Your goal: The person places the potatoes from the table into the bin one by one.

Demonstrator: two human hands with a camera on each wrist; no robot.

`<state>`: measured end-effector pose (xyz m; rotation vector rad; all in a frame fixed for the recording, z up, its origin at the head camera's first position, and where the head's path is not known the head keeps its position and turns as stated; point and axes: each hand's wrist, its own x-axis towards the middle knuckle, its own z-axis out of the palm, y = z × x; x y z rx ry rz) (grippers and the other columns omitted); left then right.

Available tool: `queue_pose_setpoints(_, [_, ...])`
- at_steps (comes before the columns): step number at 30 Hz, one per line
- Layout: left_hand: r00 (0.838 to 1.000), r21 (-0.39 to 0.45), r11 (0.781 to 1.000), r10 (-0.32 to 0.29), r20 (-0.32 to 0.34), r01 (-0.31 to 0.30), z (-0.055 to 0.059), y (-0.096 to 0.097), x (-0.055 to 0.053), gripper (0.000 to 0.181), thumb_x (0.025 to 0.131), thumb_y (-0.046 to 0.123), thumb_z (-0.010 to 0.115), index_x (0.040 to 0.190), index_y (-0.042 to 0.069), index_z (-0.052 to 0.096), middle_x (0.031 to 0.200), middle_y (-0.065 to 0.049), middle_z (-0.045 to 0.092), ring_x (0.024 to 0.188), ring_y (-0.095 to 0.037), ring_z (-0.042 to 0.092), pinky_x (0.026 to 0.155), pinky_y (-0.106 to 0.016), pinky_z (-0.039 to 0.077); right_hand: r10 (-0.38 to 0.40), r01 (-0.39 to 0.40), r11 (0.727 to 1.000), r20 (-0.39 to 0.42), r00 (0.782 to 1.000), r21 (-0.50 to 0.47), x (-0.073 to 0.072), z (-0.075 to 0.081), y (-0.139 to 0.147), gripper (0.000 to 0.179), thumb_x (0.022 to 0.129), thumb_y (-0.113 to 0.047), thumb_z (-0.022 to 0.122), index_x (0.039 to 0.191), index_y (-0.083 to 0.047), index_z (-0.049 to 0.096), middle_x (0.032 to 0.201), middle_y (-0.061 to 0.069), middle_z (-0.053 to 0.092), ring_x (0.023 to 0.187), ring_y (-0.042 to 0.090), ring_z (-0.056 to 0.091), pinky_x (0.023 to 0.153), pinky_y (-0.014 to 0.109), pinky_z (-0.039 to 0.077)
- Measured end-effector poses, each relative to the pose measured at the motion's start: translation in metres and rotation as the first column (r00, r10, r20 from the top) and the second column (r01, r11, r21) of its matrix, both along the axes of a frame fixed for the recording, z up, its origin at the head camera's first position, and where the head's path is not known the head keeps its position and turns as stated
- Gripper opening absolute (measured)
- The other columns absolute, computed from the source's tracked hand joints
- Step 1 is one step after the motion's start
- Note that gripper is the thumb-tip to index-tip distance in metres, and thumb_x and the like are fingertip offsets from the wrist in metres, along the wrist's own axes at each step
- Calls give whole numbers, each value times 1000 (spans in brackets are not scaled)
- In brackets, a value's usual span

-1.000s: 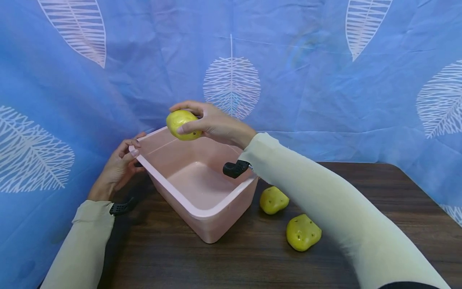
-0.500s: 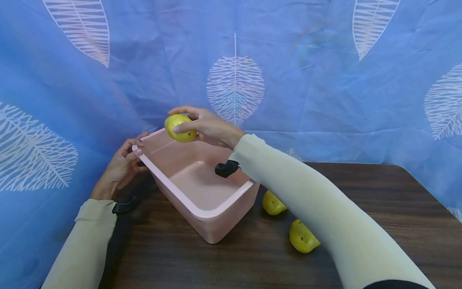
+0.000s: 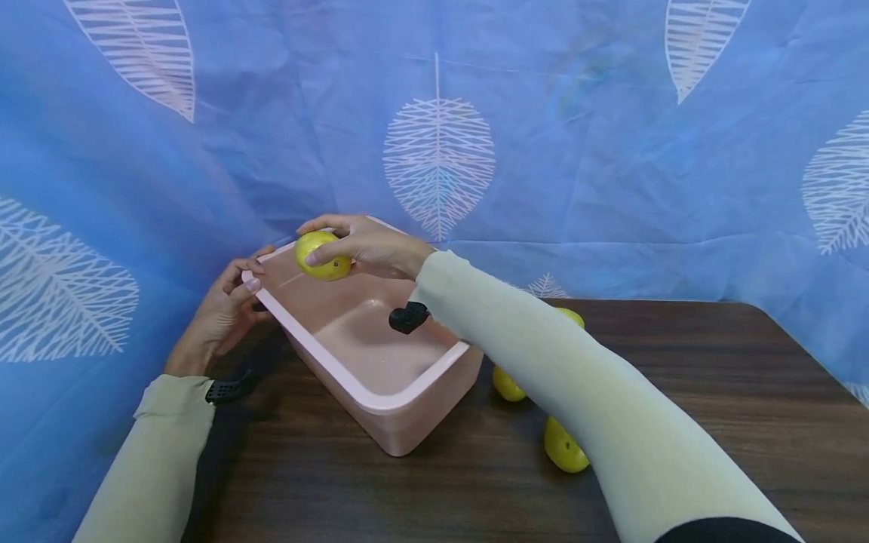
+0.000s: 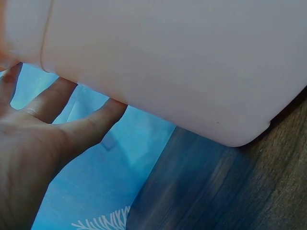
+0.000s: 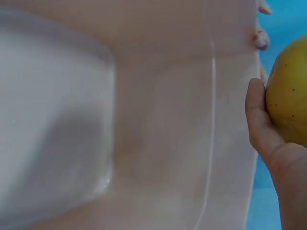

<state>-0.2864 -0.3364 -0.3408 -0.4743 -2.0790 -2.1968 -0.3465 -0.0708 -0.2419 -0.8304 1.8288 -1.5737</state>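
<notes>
A lumpy yellow potato (image 3: 326,260) with small dark pits is in my right hand (image 3: 373,247), thumb on its near side and fingers over the top. Hand and potato are over the far left end of a pink plastic bin (image 3: 387,415). In the right wrist view the potato (image 5: 292,96) shows at the right edge, past the bin's inner wall (image 5: 163,120). My left hand (image 3: 220,317) grips the bin's left corner, thumb on the rim. The left wrist view shows its fingers (image 4: 103,120) against the bin's outer wall (image 4: 168,72).
Right of the bin, more yellow potatoes lie on the dark wood table (image 3: 292,483): one near the bin (image 3: 507,385), one nearer the front (image 3: 563,446) and one farther back (image 3: 572,316). My right sleeve (image 3: 557,377) partly covers them. A blue leaf-print cloth (image 3: 577,151) hangs behind.
My right hand has moved down and a little left with the potato, toward the bin's far left end. The right sleeve now covers more of the potatoes on the table. My left hand keeps its grip.
</notes>
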Motion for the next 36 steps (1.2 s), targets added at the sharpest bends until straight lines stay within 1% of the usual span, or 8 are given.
queue_pose_setpoints(4, [1000,10,1000,-14,-16,15,-1,-1,0,17,108,9,52,114,25,55,175,-3,17,133,-18,43,83,-34,58,1,-1,999,-19,1000,33,-1,-4,-5,54,94,-14,77,145,-16,60,134,5,59,114,21,63,92,36,60])
queue_pose_setpoints(6, [1000,10,1000,-16,-22,16,0,-1,-1,17,107,9,51,115,25,54,174,-4,17,134,-17,42,83,-34,58,0,4,998,-64,998,55,-1,-4,-5,54,93,-17,79,144,-16,61,132,5,61,113,21,64,91,35,60])
queue_pose_setpoints(11, [1000,5,1000,4,-14,-4,0,0,-1,17,107,11,53,115,26,54,174,-4,19,131,-18,47,83,-35,57,14,13,992,-203,979,129,-2,-8,-6,51,93,-21,80,141,-17,65,130,2,64,111,19,65,89,32,60])
queue_pose_setpoints(18, [1000,12,1000,2,-23,-2,0,0,-2,17,106,10,53,114,25,55,173,-3,20,131,-18,46,83,-34,59,105,-94,985,-74,992,148,-4,-18,-10,56,101,-13,66,153,-6,48,128,9,57,108,19,59,89,28,54])
queue_pose_setpoints(24, [1000,10,1000,9,-11,-8,1,1,-2,16,106,10,55,113,25,55,174,-4,19,138,-25,40,84,-35,58,112,-58,958,-180,977,282,-8,-22,-6,60,98,-26,68,153,-15,51,138,5,56,119,18,55,95,27,49])
queue_pose_setpoints(27, [1000,11,1000,7,-8,-7,1,1,-2,16,106,11,55,113,25,55,175,-5,17,142,-28,36,84,-35,58,129,-74,949,-162,978,307,-8,-23,-6,61,98,-26,69,154,-14,50,140,5,55,122,19,54,98,28,49])
queue_pose_setpoints(32, [1000,3,1000,8,-7,-8,0,0,-2,16,106,11,56,113,25,55,175,-5,16,144,-31,35,84,-35,59,116,-105,960,-26,993,261,-5,-26,-9,59,98,-17,69,154,-11,49,134,7,57,115,20,59,97,32,55])
queue_pose_setpoints(36, [1000,-2,1000,8,-4,-8,1,1,-2,16,106,11,56,113,25,55,175,-4,17,144,-33,34,84,-34,59,94,-100,967,35,995,235,-4,-28,-10,58,98,-14,70,152,-11,50,132,7,58,111,20,60,100,36,56])
